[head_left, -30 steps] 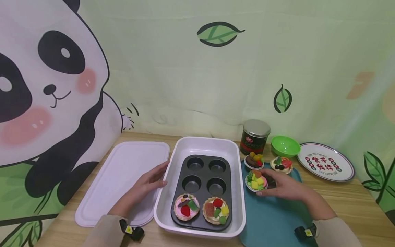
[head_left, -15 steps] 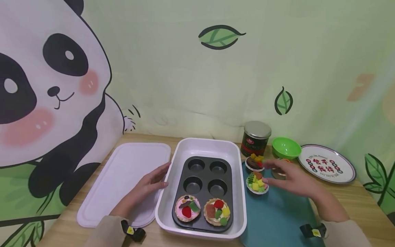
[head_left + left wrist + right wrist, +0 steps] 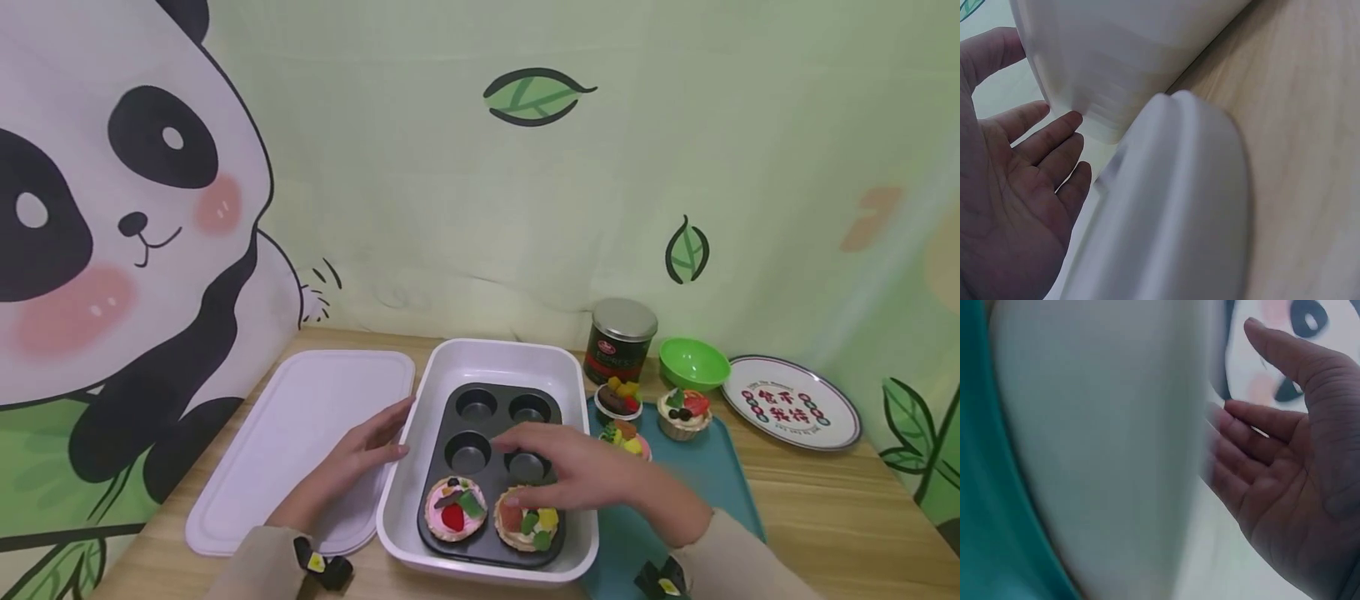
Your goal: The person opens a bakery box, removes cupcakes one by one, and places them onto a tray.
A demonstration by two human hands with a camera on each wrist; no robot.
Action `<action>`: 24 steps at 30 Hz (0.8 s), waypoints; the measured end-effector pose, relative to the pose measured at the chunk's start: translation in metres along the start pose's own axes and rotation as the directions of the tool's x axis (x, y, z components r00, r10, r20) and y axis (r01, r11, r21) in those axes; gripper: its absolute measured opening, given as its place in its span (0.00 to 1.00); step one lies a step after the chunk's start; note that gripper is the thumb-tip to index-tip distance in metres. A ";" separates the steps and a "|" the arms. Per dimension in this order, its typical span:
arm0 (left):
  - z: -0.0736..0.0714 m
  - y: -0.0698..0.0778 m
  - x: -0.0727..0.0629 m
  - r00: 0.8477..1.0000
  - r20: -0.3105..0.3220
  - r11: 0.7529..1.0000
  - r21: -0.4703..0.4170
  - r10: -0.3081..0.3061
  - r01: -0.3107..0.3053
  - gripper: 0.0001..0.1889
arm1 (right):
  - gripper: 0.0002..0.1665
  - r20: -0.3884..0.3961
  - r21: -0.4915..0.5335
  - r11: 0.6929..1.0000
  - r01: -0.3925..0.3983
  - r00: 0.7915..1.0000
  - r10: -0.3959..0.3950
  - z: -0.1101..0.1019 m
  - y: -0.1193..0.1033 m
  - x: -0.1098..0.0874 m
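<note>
A dark muffin pan lies inside a white deep tray. In its front cups sit a pink-creamed fruit tart and a cream fruit tart. My right hand hovers over the pan's right side, its thumb above the cream tart and covering part of it. Nothing shows between its loosely extended fingers in the right wrist view. My left hand has its fingertips at the white tray's left wall, fingers relaxed. On a teal tray stand a chocolate tart, a green-and-yellow-topped tart, partly hidden, and a strawberry tart.
A white lid lies flat to the left of the deep tray. Along the back right are an espresso tin, a green bowl and a patterned plate. A panda-printed cloth hangs behind the table.
My right hand has left the green-and-yellow-topped tart on the teal tray and swung left over the muffin pan. That tart stays on the teal tray. The left hand keeps its place.
</note>
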State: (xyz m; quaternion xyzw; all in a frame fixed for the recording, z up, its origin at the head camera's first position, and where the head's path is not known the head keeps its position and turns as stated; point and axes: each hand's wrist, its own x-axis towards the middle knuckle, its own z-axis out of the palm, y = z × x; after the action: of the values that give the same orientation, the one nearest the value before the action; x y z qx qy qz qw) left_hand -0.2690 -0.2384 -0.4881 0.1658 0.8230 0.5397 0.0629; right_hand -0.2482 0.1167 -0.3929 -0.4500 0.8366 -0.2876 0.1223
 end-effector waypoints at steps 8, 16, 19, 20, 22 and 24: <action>-0.003 -0.003 0.001 1.000 0.014 1.000 -0.024 0.019 -0.018 0.36 | 0.46 0.137 -0.086 0.996 0.025 0.990 -0.013 0.044 -0.013 0.038; -0.002 -0.001 0.000 1.000 0.010 1.000 -0.010 0.028 -0.028 0.36 | 0.50 0.077 -0.234 0.972 0.018 0.997 0.001 0.060 -0.014 0.045; -0.002 -0.001 0.000 1.000 0.010 0.999 -0.014 0.029 -0.029 0.36 | 0.50 0.047 -0.259 0.966 -0.007 0.999 0.020 0.062 -0.014 0.045; -0.002 -0.001 0.000 0.999 0.010 0.999 -0.016 0.032 -0.032 0.35 | 0.50 0.037 -0.266 0.964 -0.018 0.999 0.029 0.062 -0.014 0.045; -0.002 -0.001 0.000 0.999 0.012 0.999 -0.022 0.039 -0.039 0.35 | 0.49 0.022 -0.277 0.960 -0.038 0.999 0.046 0.063 -0.014 0.045; -0.002 -0.002 0.000 0.999 0.013 0.998 -0.033 0.048 -0.047 0.35 | 0.49 0.013 -0.280 0.959 -0.054 0.998 0.061 0.063 -0.015 0.044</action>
State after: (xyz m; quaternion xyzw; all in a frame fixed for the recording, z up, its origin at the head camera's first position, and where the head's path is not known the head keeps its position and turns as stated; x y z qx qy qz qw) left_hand -0.2698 -0.2407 -0.4888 0.1880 0.8094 0.5533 0.0587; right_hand -0.2340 0.0506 -0.4326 -0.4413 0.8801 -0.1583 0.0750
